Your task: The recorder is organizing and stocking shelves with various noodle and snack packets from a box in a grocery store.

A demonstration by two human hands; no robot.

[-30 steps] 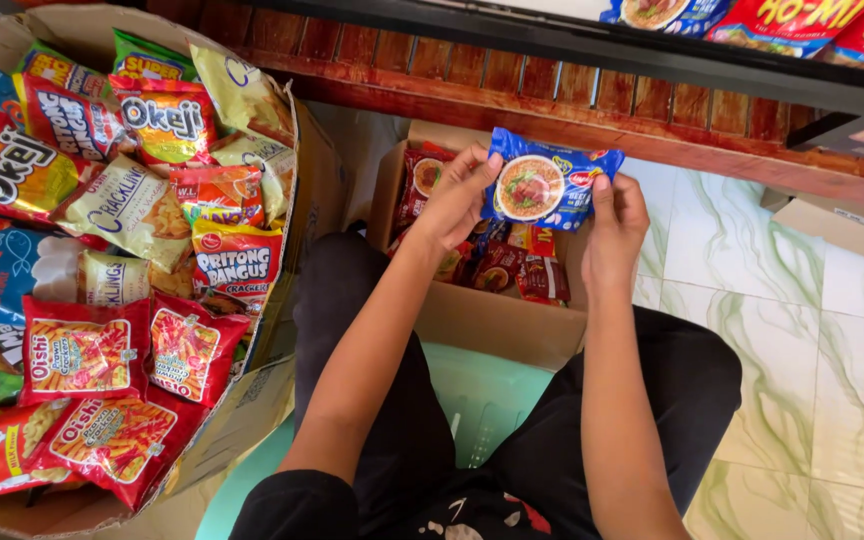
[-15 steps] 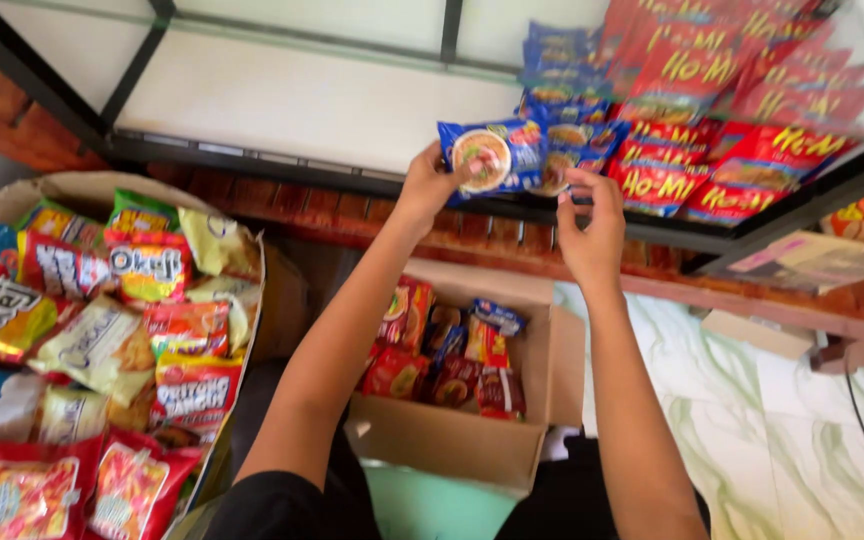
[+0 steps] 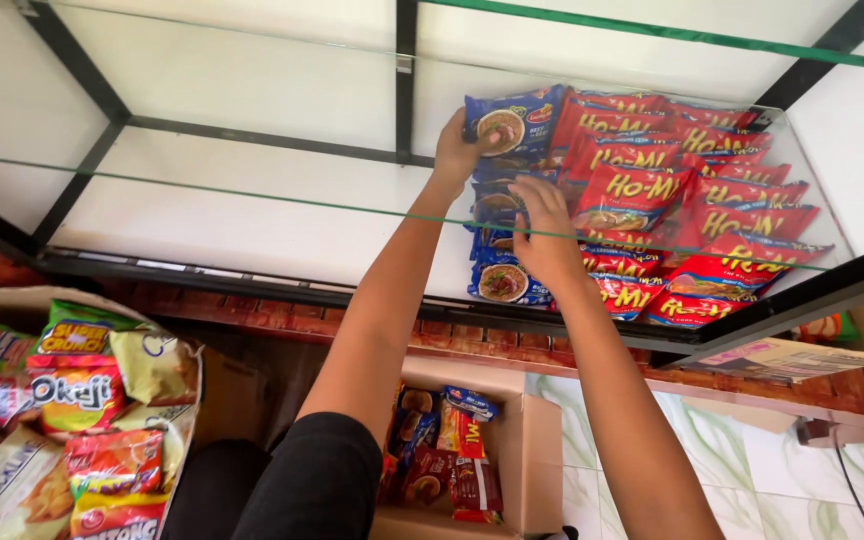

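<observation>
blue noodle packet [image 3: 512, 122], bowl picture on its front, at top of blue stack on white shelf [image 3: 242, 225] | left hand [image 3: 460, 148] pinching its left edge | right hand [image 3: 544, 228] closed on lower blue packets [image 3: 500, 280] | red packets [image 3: 682, 200] touching right | open carton [image 3: 527, 450] below

White shelf [image 3: 252, 215] in a black-framed glass cabinet, upper half of frame. On its right end: column of blue noodle packs [image 3: 502, 200], red noodle packs [image 3: 692, 210] just beside them in overlapping rows, probably three. Left part carries nothing else.
</observation>
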